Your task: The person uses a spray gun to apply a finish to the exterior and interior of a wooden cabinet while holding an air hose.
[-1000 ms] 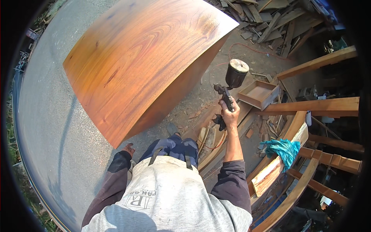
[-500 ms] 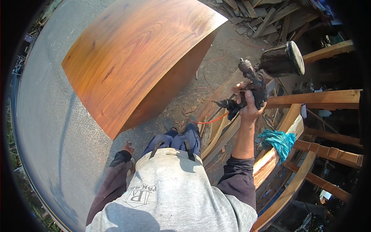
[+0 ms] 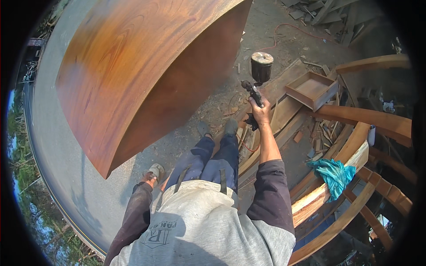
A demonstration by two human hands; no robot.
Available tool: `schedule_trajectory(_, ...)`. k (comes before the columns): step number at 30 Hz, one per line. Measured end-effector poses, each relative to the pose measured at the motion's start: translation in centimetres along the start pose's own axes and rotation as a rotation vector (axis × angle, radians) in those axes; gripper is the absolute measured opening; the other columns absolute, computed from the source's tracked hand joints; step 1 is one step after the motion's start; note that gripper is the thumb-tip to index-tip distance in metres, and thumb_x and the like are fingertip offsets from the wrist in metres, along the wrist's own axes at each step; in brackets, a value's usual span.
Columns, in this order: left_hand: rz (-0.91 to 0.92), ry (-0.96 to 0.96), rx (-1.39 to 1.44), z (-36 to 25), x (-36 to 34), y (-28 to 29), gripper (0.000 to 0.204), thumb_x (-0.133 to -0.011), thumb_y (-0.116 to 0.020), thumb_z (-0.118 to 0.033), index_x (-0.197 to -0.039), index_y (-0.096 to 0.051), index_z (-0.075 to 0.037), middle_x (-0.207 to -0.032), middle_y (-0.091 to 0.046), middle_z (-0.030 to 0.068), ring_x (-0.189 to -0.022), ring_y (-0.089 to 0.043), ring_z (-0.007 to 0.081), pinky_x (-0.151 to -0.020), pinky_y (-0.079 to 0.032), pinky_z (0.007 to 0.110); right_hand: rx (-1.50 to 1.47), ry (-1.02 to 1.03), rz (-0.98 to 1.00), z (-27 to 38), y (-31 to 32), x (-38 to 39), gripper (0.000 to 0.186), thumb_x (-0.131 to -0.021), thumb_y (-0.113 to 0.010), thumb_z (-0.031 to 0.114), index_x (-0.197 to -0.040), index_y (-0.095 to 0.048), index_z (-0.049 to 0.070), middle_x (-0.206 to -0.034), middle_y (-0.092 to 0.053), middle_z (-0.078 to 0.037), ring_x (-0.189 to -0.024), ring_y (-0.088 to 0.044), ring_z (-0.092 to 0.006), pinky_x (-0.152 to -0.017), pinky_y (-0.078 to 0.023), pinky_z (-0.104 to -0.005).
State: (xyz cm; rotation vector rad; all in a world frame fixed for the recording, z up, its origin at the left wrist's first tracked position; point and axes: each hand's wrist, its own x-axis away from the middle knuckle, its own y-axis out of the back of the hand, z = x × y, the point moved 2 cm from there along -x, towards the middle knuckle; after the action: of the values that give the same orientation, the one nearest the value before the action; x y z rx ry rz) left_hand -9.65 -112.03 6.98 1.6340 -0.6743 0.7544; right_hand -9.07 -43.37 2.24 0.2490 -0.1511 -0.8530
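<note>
My right hand [image 3: 261,111] is wrapped round a dark, stained spray gun [image 3: 252,92], held out in front of me. Its round cup [image 3: 262,70] has a pale, spattered lid. Left of the gun stands a large curved wooden panel [image 3: 128,66], reddish-brown with a glossy grain. Whitish haze blurs part of its upper left face. My left hand [image 3: 150,179] hangs low by my left leg, its fingers loosely apart. Beside those fingers is a pale object [image 3: 155,170] I cannot make out; nothing shows gripped in the hand.
A shallow wooden drawer [image 3: 312,90] lies on planks to the right. A teal cloth [image 3: 333,175] drapes over a timber beam [image 3: 306,205]. Curved wooden frame pieces [image 3: 368,119] fill the right side. A red hose [image 3: 284,27] crosses the ground; scrap wood [image 3: 330,13] is heaped far right.
My right hand has turned the spray gun and brought it left, nearer the panel. The view has shifted, showing the drawer and more of my legs. Haze now appears over the panel.
</note>
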Motion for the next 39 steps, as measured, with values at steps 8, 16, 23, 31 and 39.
schedule_trajectory(8, 0.001, 0.063, -0.154, -3.0, 1.9, -1.1, 0.049, -0.092, -0.062, -0.038, -0.134, -0.058, -0.013, -0.118, -0.067, 0.0218, -0.113, -0.063, 0.0369, -0.097, -0.049, 0.041, 0.283, -0.187, 0.072, -5.9, -1.2, -2.5, 0.041, -0.082, -0.075, 0.022, -0.119, -0.069, 0.005, -0.085, -0.071, -0.009, -0.079, -0.065, -0.015, -0.075, -0.05, -0.0329)
schedule_trajectory(16, -0.035, 0.021, -0.066, -11.6, 2.6, 0.2, 0.05, -0.087, -0.067, -0.035, -0.132, -0.06, -0.013, -0.115, -0.069, 0.0186, -0.109, -0.066, 0.033, -0.095, -0.051, 0.039, 0.013, -0.059, 0.102, 0.2, 4.1, -3.5, 0.039, -0.083, -0.073, 0.019, -0.119, -0.068, 0.006, -0.088, -0.072, -0.008, -0.077, -0.064, -0.0134, -0.072, -0.051, -0.0324)
schedule_trajectory(23, -0.061, -0.045, -0.031, -17.6, 1.7, 0.1, 0.047, -0.09, -0.066, -0.032, -0.133, -0.059, -0.015, -0.106, -0.072, 0.0135, -0.103, -0.068, 0.0299, -0.092, -0.051, 0.039, -0.286, 0.005, 0.164, 15.6, 10.7, -3.9, 0.034, -0.085, -0.074, 0.009, -0.117, -0.067, -0.001, -0.082, -0.067, 0.001, -0.066, -0.057, -0.0057, -0.06, -0.046, -0.0216)
schedule_trajectory(31, -0.038, -0.058, -0.012, -19.9, 1.1, 0.2, 0.048, -0.092, -0.065, -0.031, -0.136, -0.056, -0.013, -0.117, -0.069, 0.0159, -0.112, -0.064, 0.0321, -0.099, -0.049, 0.039, -0.62, 0.308, 0.18, 26.6, 14.6, -3.3, 0.031, -0.088, -0.068, 0.003, -0.116, -0.061, -0.007, -0.09, -0.071, -0.014, -0.06, -0.056, -0.0074, -0.051, -0.046, -0.0214)
schedule_trajectory(39, -0.059, -0.007, 0.019, -17.9, 2.1, -1.0, 0.047, -0.092, -0.065, -0.03, -0.136, -0.056, -0.014, -0.115, -0.07, 0.016, -0.109, -0.066, 0.0335, -0.097, -0.05, 0.041, -0.403, 0.282, 0.261, 23.6, 12.8, -3.7, 0.035, -0.084, -0.071, 0.003, -0.119, -0.066, -0.001, -0.088, -0.074, -0.005, -0.067, -0.061, -0.0072, -0.063, -0.05, -0.0221)
